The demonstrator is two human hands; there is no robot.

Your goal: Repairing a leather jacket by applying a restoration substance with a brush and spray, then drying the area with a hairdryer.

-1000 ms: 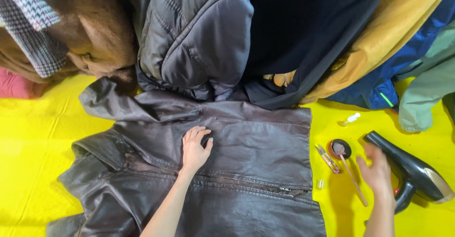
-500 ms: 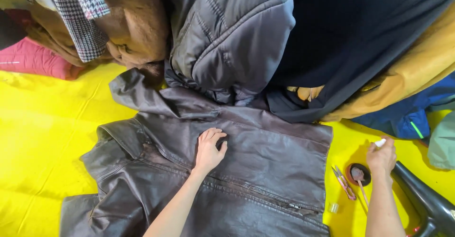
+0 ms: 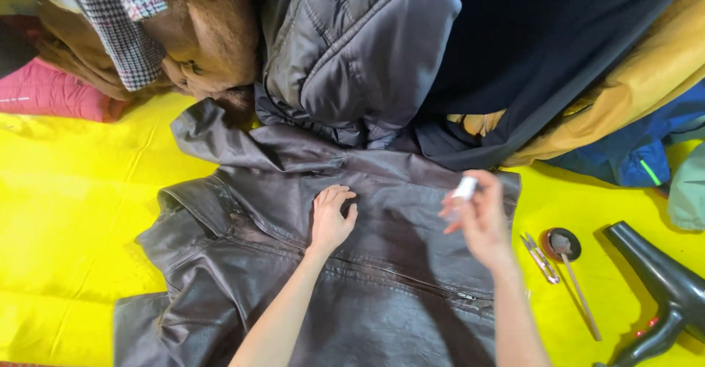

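On the yellow counter (image 3: 81,213), a dark brown leather jacket (image 3: 382,293) lies spread flat. Left hand (image 3: 332,218) rests on it, fingers curled, pinning the leather near the collar seam. Right hand (image 3: 477,216) hovers above the jacket, pinched on a small white tube (image 3: 465,187). Hands apart. Risk: tube content landing off the pinned spot if the leather creeps under the left hand. Snips (image 3: 540,257), small round dish (image 3: 562,243) and hairdryer (image 3: 661,293) lie near the right elbow; a sweep could knock them
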